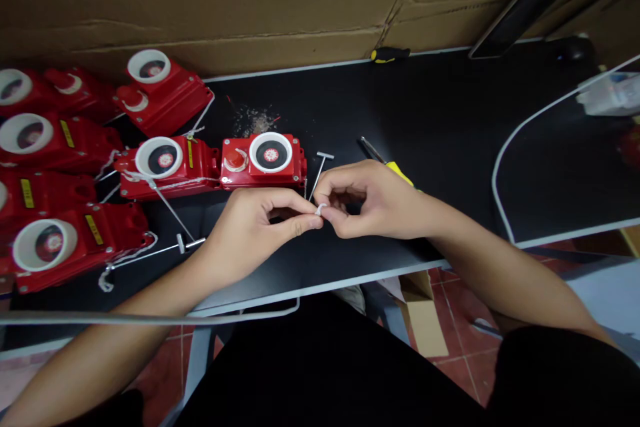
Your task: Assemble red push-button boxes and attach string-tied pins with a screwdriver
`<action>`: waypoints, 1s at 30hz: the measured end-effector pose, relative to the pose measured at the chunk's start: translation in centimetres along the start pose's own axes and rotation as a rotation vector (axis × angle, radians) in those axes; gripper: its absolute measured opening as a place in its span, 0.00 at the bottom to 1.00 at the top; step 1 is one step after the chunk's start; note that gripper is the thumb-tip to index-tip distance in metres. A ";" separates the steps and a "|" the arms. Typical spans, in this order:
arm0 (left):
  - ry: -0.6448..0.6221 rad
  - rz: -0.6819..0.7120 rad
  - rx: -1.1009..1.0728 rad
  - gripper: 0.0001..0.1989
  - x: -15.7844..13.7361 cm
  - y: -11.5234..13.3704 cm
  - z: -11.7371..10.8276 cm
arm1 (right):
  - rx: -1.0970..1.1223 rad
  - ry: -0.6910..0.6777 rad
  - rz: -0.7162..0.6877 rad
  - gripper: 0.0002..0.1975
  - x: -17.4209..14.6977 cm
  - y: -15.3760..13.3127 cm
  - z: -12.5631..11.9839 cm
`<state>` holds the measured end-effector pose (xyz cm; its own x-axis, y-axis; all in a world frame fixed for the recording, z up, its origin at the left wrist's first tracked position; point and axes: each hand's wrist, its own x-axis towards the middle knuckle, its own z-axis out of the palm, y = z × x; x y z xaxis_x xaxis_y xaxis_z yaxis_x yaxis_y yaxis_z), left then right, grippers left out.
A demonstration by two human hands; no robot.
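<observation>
My left hand (270, 220) and my right hand (365, 200) meet fingertip to fingertip over the front part of the black table. Between them they pinch a short white cord (321, 209), mostly covered by the fingers. Just behind the fingers, a small metal T-shaped hammer (320, 170) stands out, its lower end hidden by my right hand. Close behind my left hand sits a red box (264, 160) with a white-ringed round window and a red knob. A yellow-handled screwdriver (387, 161) lies behind my right hand, partly covered by it.
Several more red boxes (165, 170) crowd the left side, some with white cords and metal hammers attached. Pale debris (257, 120) is scattered behind the nearest box. A black-and-yellow screwdriver (390, 55) lies by the cardboard wall (225, 0). A grey cable (500, 167) curves at right.
</observation>
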<state>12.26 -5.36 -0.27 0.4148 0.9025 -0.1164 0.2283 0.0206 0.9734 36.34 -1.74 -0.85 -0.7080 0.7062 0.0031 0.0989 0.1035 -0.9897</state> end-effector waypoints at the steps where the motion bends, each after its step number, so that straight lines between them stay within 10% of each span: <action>1: 0.009 0.001 -0.006 0.03 -0.1 0.1 0.1 | 0.006 0.001 -0.002 0.04 0.0 0.0 0.0; 13: 0.222 0.327 0.107 0.08 -0.8 0.3 1.2 | -0.029 0.039 -0.083 0.06 -0.5 -0.8 0.0; 24: 0.116 0.095 -0.113 0.03 -0.4 0.5 0.8 | 0.183 0.109 0.011 0.12 -0.5 -1.3 -0.1; 30: 0.164 0.111 -0.092 0.06 -0.1 0.6 1.0 | -0.113 0.191 -0.117 0.08 -0.4 -0.5 0.3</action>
<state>13.24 -5.83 0.13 0.2827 0.9590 0.0187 0.1049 -0.0503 0.9932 36.40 -2.31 -0.41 -0.5752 0.8033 0.1543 0.1089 0.2621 -0.9589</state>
